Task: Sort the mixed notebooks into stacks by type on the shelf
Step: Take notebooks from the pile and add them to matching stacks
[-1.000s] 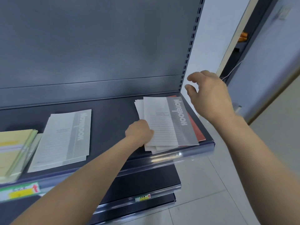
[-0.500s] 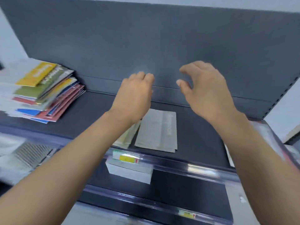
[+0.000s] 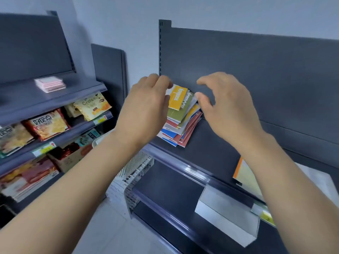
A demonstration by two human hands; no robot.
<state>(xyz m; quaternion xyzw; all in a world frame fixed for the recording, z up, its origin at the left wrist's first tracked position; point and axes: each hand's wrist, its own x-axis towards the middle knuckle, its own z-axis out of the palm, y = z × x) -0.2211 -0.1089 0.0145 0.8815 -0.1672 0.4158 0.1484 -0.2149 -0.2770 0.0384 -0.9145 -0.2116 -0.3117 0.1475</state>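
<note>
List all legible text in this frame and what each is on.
"Crois", cut off: yellow snack bag, left rack.
"好吃点", as far as it reads: red-orange snack bag, lower left of it.
White lettering on the yellow notebook and olive-green notebook atop the pile: blurred, unreadable.
Print on the yellow shelf-edge price tags: too small.

Mixed notebook pile, yellow on top, shelf left end.
</note>
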